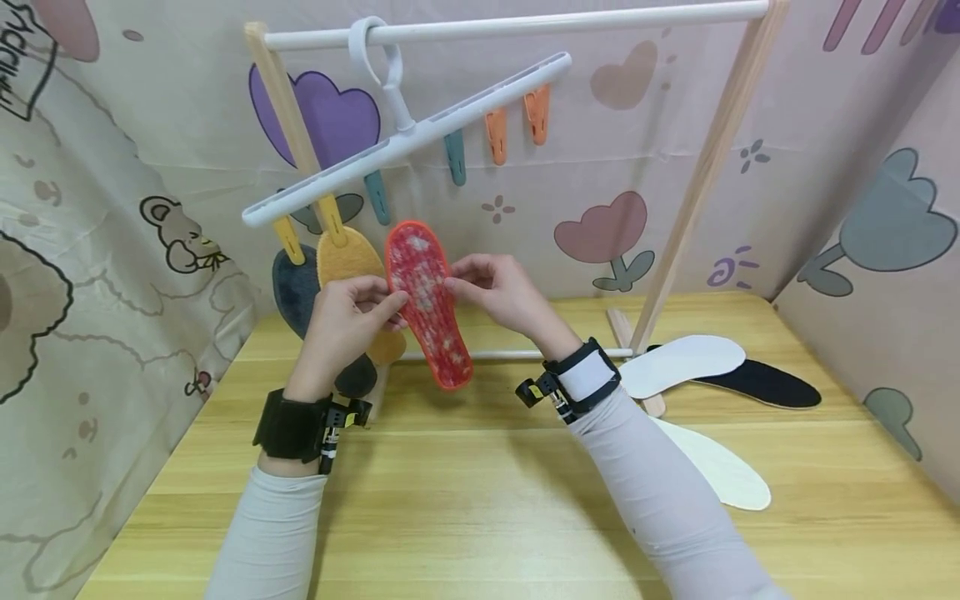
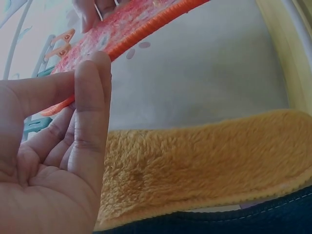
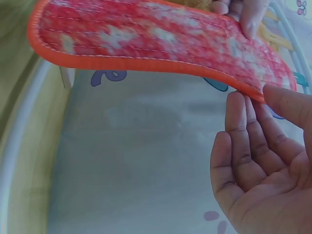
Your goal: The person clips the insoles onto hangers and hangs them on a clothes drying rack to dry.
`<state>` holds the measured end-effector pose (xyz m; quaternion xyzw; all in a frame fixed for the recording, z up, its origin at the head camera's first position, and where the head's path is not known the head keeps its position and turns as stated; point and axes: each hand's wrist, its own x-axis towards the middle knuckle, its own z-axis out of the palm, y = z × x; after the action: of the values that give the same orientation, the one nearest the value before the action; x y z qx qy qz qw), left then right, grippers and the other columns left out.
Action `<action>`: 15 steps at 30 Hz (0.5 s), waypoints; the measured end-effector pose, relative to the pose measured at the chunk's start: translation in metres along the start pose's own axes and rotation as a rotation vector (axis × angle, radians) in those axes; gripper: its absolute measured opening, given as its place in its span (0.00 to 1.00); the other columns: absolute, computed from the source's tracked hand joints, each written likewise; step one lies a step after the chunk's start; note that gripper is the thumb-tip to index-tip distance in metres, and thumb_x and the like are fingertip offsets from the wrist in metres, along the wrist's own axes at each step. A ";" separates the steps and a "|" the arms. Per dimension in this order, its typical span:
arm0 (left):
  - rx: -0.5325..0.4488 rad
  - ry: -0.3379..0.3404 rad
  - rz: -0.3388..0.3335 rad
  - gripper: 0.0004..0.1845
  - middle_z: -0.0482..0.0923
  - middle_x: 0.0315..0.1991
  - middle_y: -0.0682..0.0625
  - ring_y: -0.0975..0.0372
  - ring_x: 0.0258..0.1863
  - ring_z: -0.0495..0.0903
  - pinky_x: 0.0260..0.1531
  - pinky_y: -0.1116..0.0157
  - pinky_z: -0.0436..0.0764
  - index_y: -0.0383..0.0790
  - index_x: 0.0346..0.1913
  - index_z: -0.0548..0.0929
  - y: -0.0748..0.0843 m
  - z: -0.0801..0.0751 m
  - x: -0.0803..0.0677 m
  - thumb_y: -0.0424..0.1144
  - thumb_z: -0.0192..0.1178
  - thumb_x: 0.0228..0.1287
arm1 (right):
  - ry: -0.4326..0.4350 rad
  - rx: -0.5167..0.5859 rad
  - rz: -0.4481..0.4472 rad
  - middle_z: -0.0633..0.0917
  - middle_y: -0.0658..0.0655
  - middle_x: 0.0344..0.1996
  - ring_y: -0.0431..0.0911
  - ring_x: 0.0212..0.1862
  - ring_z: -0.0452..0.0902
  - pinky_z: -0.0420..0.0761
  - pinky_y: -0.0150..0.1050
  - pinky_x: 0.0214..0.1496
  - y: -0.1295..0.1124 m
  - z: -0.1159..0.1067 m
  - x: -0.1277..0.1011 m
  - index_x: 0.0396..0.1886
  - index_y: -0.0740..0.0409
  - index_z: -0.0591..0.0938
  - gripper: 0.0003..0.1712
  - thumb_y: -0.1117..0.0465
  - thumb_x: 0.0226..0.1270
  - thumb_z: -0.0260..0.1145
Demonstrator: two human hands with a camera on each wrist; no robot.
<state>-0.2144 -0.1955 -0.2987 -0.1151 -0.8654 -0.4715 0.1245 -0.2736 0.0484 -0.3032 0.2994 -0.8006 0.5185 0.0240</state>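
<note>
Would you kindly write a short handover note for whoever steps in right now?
Left hand and right hand each pinch an edge of the red insole, held up below the clip hanger.
Done: yellow insole and dark insole hang from the yellow clips.
Left: red insole is not yet clipped; teal and orange clips are free. Two white insoles and a black insole lie on the table.

Quilted cloth insole (image 1: 427, 304) (fleecy yellow insole (image 2: 204, 165) behind)
</note>
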 end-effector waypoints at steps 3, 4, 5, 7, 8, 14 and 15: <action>0.002 0.001 -0.006 0.13 0.91 0.41 0.37 0.69 0.30 0.89 0.38 0.66 0.91 0.33 0.49 0.89 -0.001 0.000 0.001 0.42 0.67 0.78 | 0.012 0.024 -0.001 0.91 0.64 0.51 0.58 0.53 0.90 0.88 0.47 0.58 -0.003 -0.003 0.004 0.58 0.65 0.86 0.16 0.59 0.80 0.67; 0.003 0.002 -0.007 0.13 0.91 0.41 0.37 0.69 0.30 0.89 0.38 0.66 0.91 0.33 0.49 0.89 -0.002 -0.001 0.001 0.42 0.67 0.78 | 0.016 0.028 0.001 0.91 0.64 0.52 0.58 0.54 0.90 0.88 0.47 0.60 -0.004 -0.004 0.005 0.59 0.65 0.85 0.17 0.59 0.81 0.67; 0.004 0.003 -0.006 0.13 0.91 0.41 0.37 0.69 0.30 0.89 0.38 0.66 0.91 0.33 0.49 0.89 -0.002 -0.001 0.001 0.42 0.67 0.78 | 0.020 0.030 0.003 0.90 0.64 0.53 0.57 0.56 0.89 0.88 0.48 0.61 -0.005 -0.005 0.007 0.60 0.65 0.85 0.17 0.59 0.81 0.67; 0.006 0.003 -0.004 0.13 0.91 0.41 0.37 0.69 0.30 0.89 0.38 0.64 0.92 0.33 0.49 0.89 -0.003 -0.001 0.002 0.42 0.67 0.77 | 0.021 0.039 0.001 0.90 0.63 0.56 0.57 0.57 0.89 0.87 0.49 0.64 -0.008 -0.006 0.011 0.62 0.64 0.84 0.18 0.58 0.82 0.66; 0.007 0.001 -0.005 0.13 0.91 0.41 0.37 0.69 0.30 0.89 0.39 0.63 0.92 0.33 0.49 0.89 -0.003 -0.001 0.002 0.42 0.67 0.78 | 0.023 0.033 0.000 0.89 0.63 0.57 0.56 0.58 0.88 0.87 0.49 0.64 -0.010 -0.006 0.013 0.63 0.64 0.84 0.19 0.57 0.82 0.66; 0.015 -0.019 -0.022 0.13 0.91 0.42 0.37 0.67 0.31 0.90 0.39 0.65 0.91 0.33 0.50 0.89 -0.007 -0.003 0.003 0.42 0.66 0.78 | 0.019 -0.018 -0.008 0.88 0.59 0.61 0.50 0.61 0.87 0.85 0.44 0.66 -0.030 -0.003 0.033 0.67 0.61 0.82 0.22 0.53 0.83 0.64; 0.018 -0.022 -0.023 0.13 0.91 0.41 0.38 0.67 0.31 0.90 0.39 0.64 0.91 0.34 0.50 0.89 -0.007 -0.004 0.003 0.42 0.66 0.78 | 0.014 -0.021 -0.013 0.87 0.60 0.61 0.50 0.61 0.87 0.85 0.44 0.66 -0.034 -0.002 0.036 0.68 0.61 0.81 0.23 0.53 0.83 0.64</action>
<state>-0.2192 -0.2021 -0.3016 -0.1090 -0.8721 -0.4640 0.1107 -0.2866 0.0245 -0.2624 0.3007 -0.8037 0.5122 0.0362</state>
